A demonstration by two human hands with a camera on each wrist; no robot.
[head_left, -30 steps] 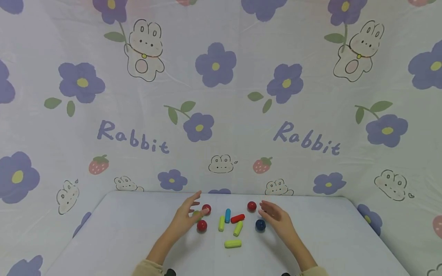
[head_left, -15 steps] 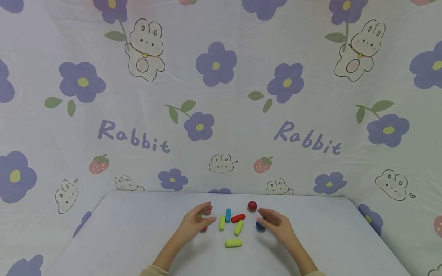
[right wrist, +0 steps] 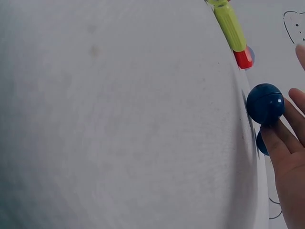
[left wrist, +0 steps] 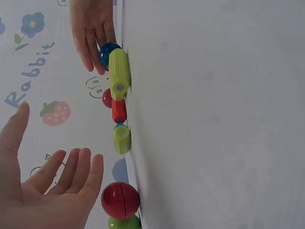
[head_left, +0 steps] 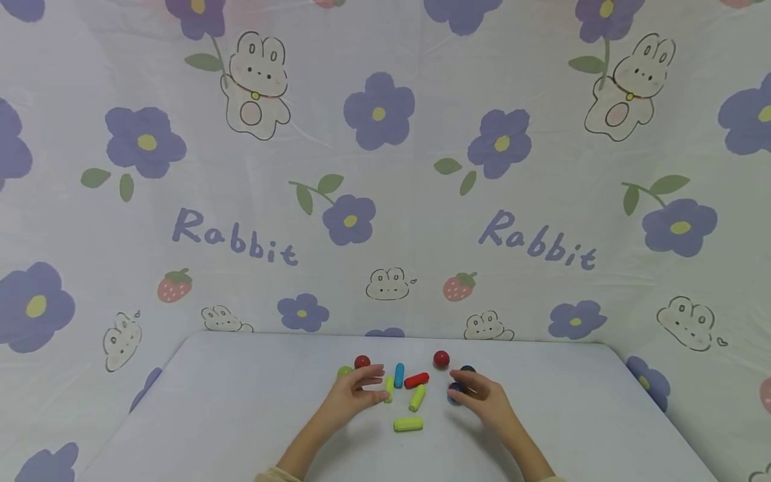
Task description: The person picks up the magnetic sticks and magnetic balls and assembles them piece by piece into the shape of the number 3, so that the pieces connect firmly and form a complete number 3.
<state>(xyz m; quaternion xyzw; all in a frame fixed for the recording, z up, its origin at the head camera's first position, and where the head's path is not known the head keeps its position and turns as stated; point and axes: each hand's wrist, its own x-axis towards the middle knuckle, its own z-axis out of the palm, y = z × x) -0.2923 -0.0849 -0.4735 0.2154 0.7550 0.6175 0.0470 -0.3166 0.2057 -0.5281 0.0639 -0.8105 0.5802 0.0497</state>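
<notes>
My left hand [head_left: 355,395] hovers at the left of the group, fingers spread and holding nothing. Its fingertips overlap a yellow-green ribbed cylinder [head_left: 389,388] in the head view. Behind that hand lie a red ball [head_left: 362,361] and a green ball [head_left: 345,371]; a seamed red ball [left wrist: 120,200] shows close to its fingers in the left wrist view. At the right, my right hand [head_left: 490,402] has relaxed fingers beside a dark blue ball [right wrist: 265,104]. A second dark blue ball [head_left: 468,369] is partly hidden behind its fingers.
Between the hands lie a blue cylinder [head_left: 399,375], a red cylinder [head_left: 417,380] and a tilted yellow-green cylinder [head_left: 417,397]. Another yellow-green cylinder [head_left: 408,424] lies nearer the front. A red ball [head_left: 442,359] sits at the back on the white table [head_left: 211,402]. A patterned cloth [head_left: 385,187] hangs behind.
My left hand has moved right and nearer the front, from over the balls toward the cylinders. My right hand has come slightly nearer the front, beside the blue ball. The balls and cylinders stay put.
</notes>
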